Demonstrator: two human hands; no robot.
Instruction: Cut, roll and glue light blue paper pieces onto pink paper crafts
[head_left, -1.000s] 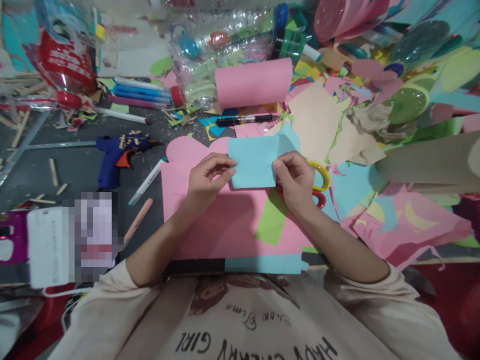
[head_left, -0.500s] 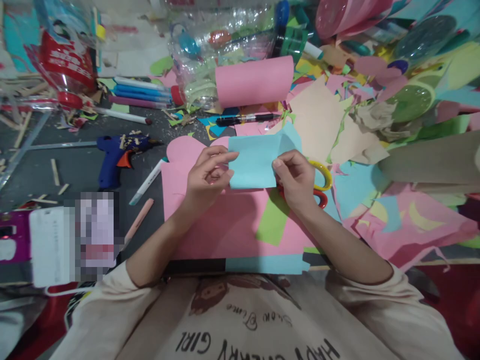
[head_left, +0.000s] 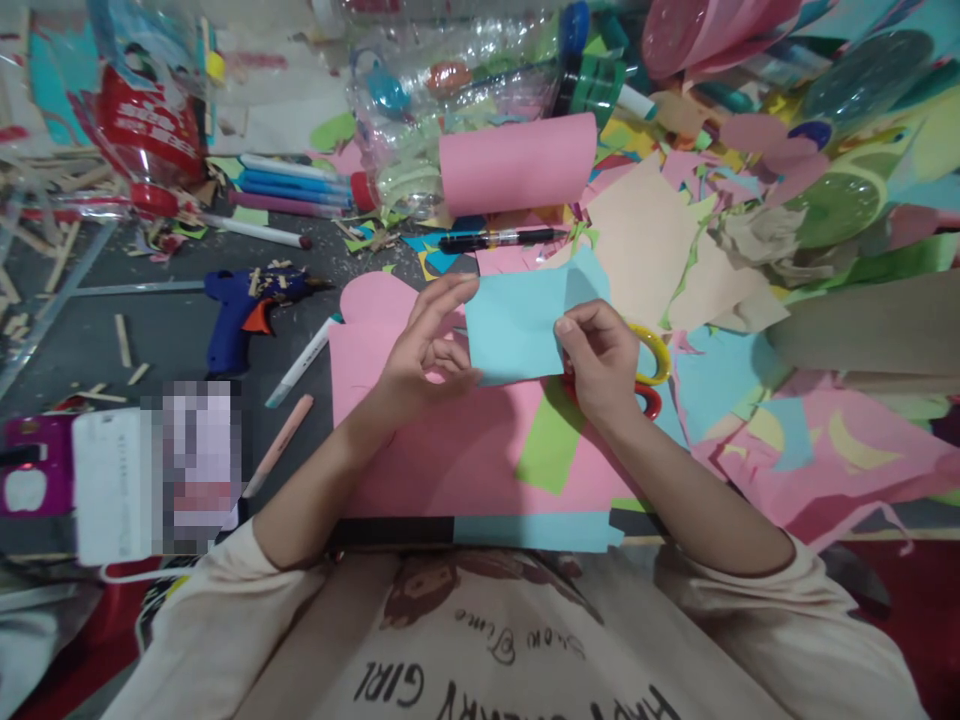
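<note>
A light blue sheet of paper (head_left: 517, 325) is raised above a large pink paper sheet (head_left: 450, 460). My right hand (head_left: 604, 355) pinches its right side between thumb and fingers. At its left edge is my left hand (head_left: 431, 345), with thumb and fingers spread apart. The left fingertips are at the upper and lower left corners of the blue paper, and no pinch on it shows. Scissors with yellow (head_left: 654, 355) and red handles lie partly hidden beside my right hand. A green paper strip (head_left: 551, 440) rests on the pink sheet.
On the left lie a blue glue gun (head_left: 229, 320), a green-capped marker (head_left: 304, 360) and a peach marker (head_left: 279, 445). Behind my hands are a black pen (head_left: 502, 238) and a pink paper roll (head_left: 517, 163). Paper scraps (head_left: 832, 440) cover the right side.
My left hand's fingers have spread wider along the blue paper's left edge. The right hand keeps its pinch. The whole view has shifted slightly.
</note>
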